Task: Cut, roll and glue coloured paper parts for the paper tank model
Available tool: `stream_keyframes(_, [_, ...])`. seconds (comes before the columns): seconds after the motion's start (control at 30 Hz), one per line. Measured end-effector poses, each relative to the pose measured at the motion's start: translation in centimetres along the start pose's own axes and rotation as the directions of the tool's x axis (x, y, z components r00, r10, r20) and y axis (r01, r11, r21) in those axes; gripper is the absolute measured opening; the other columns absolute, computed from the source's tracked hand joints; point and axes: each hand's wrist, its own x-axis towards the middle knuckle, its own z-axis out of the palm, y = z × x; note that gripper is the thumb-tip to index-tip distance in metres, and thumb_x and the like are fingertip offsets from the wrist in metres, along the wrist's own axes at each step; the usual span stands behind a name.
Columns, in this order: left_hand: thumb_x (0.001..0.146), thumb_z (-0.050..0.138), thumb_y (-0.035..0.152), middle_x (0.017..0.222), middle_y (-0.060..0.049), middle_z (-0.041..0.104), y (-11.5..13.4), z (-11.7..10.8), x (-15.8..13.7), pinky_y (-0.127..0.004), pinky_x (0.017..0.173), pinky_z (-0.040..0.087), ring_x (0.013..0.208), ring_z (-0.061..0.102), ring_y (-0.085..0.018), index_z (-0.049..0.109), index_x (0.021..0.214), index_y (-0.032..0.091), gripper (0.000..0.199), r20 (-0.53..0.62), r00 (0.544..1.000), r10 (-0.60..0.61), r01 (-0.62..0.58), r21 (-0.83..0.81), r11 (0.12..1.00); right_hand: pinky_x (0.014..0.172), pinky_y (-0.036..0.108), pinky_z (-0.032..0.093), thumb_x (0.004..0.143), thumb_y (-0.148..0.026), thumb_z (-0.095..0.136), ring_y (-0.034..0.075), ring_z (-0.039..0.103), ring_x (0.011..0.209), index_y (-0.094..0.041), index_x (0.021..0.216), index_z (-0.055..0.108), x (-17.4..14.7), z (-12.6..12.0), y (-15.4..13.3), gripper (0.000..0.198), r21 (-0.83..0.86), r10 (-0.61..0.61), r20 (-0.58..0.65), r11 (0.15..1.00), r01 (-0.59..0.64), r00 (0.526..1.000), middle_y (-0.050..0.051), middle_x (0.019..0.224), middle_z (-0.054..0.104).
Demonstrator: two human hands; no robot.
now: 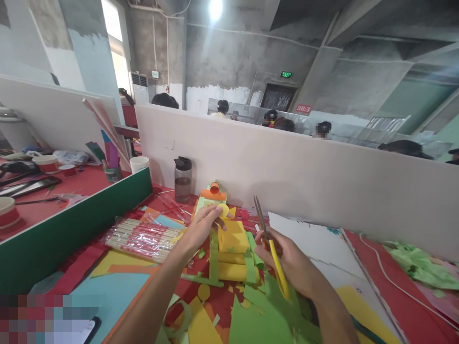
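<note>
My left hand reaches forward over the table and pinches a small yellow paper circle between thumb and fingers. On the right, my right hand is closed around scissors with yellow handles, their blades pointing up and away from me. Between my hands sits a paper model made of yellow blocks and rolls with green strips at its sides. Behind it stands another paper piece with an orange roll on top. Green paper sheets and yellow scraps lie below the model.
A plastic-wrapped bundle of sticks lies at left, near a dark-lidded bottle. A green divider and a white partition bound the table. White paper and crumpled green paper lie right. Other people sit beyond.
</note>
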Motion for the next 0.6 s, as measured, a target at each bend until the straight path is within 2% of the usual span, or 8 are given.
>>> stream_keyframes(0.1, [0.094, 0.045, 0.049, 0.104, -0.007, 0.068, 0.3, -1.5, 0.1, -0.025, 0.063, 0.044, 0.071, 0.061, -0.014, 0.071, 0.091, 0.017, 0.041, -0.07, 0.996, 0.055, -0.048, 0.094, 0.994, 0.064, 0.026, 0.045, 0.082, -0.045, 0.069, 0.018, 0.055, 0.07, -0.025, 0.098, 0.06, -0.8, -0.8, 0.3, 0.026, -0.182, 0.036, 0.043, 0.983, -0.027, 0.998, 0.0, 0.079, 0.059])
stream_keyframes(0.17, [0.094, 0.044, 0.05, 0.112, -0.01, 0.066, 0.2, -2.8, 0.1, -0.026, 0.067, 0.046, 0.076, 0.063, -0.016, 0.071, 0.088, 0.016, 0.044, -0.033, 0.993, 0.116, -0.105, 0.227, 0.968, 0.067, 0.028, 0.045, 0.079, -0.044, 0.071, 0.022, 0.059, 0.078, -0.027, 0.099, 0.063, -1.2, -1.1, 0.3, 0.028, -0.296, 0.074, 0.087, 0.954, -0.045, 0.993, 0.002, 0.086, 0.064])
stream_keyframes(0.23, [0.092, 0.045, 0.052, 0.125, -0.011, 0.061, 0.1, -4.0, 0.0, -0.028, 0.071, 0.048, 0.086, 0.064, -0.019, 0.071, 0.085, 0.017, 0.043, -0.012, 0.993, 0.119, -0.106, 0.37, 0.923, 0.066, 0.027, 0.044, 0.075, -0.045, 0.073, 0.023, 0.06, 0.08, -0.028, 0.099, 0.065, -1.6, -1.2, 0.2, 0.03, -0.396, 0.119, 0.129, 0.916, -0.059, 0.985, 0.004, 0.09, 0.066])
stream_keyframes(0.3, [0.091, 0.047, 0.049, 0.131, -0.011, 0.058, 0.1, -5.0, -0.3, -0.03, 0.078, 0.047, 0.098, 0.063, -0.024, 0.069, 0.077, 0.019, 0.04, 0.075, 0.992, 0.101, -0.125, 0.536, 0.835, 0.063, 0.026, 0.041, 0.071, -0.044, 0.076, 0.023, 0.06, 0.078, -0.029, 0.097, 0.066, -2.0, -1.1, -0.2, 0.031, -0.492, 0.183, 0.159, 0.867, -0.083, 0.97, 0.003, 0.09, 0.067])
stream_keyframes(0.37, [0.091, 0.047, 0.046, 0.123, -0.011, 0.063, 0.1, -5.7, -0.5, -0.032, 0.081, 0.045, 0.103, 0.062, -0.027, 0.065, 0.069, 0.021, 0.038, 0.148, 0.987, 0.064, -0.146, 0.653, 0.743, 0.059, 0.025, 0.038, 0.069, -0.04, 0.075, 0.022, 0.059, 0.075, -0.03, 0.097, 0.068, -2.3, -0.9, -0.7, 0.03, -0.573, 0.239, 0.172, 0.813, -0.1, 0.956, 0.002, 0.086, 0.066])
stream_keyframes(0.43, [0.091, 0.045, 0.043, 0.102, -0.01, 0.069, 0.2, -6.1, -0.7, -0.031, 0.077, 0.044, 0.093, 0.064, -0.026, 0.06, 0.064, 0.022, 0.037, 0.177, 0.984, 0.028, -0.148, 0.715, 0.684, 0.056, 0.024, 0.034, 0.069, -0.031, 0.071, 0.021, 0.058, 0.072, -0.03, 0.1, 0.069, -2.5, -0.8, -1.2, 0.031, -0.629, 0.269, 0.174, 0.77, -0.103, 0.947, 0.002, 0.081, 0.065])
stream_keyframes(0.53, [0.092, 0.041, 0.042, 0.07, -0.005, 0.063, 0.6, -6.6, -0.7, -0.029, 0.067, 0.039, 0.068, 0.058, -0.021, 0.055, 0.063, 0.022, 0.038, 0.182, 0.983, 0.018, -0.15, 0.751, 0.643, 0.053, 0.024, 0.031, 0.066, -0.017, 0.062, 0.019, 0.059, 0.067, -0.029, 0.102, 0.071, -2.8, -0.8, -1.5, 0.039, -0.674, 0.276, 0.165, 0.733, -0.096, 0.947, 0.001, 0.077, 0.065])
stream_keyframes(0.6, [0.093, 0.04, 0.042, 0.066, -0.003, 0.06, 1.2, -6.9, -0.9, -0.029, 0.063, 0.036, 0.063, 0.054, -0.02, 0.055, 0.063, 0.021, 0.039, 0.173, 0.984, 0.045, -0.162, 0.757, 0.633, 0.052, 0.024, 0.03, 0.063, -0.013, 0.06, 0.018, 0.059, 0.065, -0.028, 0.1, 0.073, -3.1, -0.7, -1.4, 0.041, -0.681, 0.256, 0.134, 0.726, -0.099, 0.957, 0.001, 0.075, 0.066])
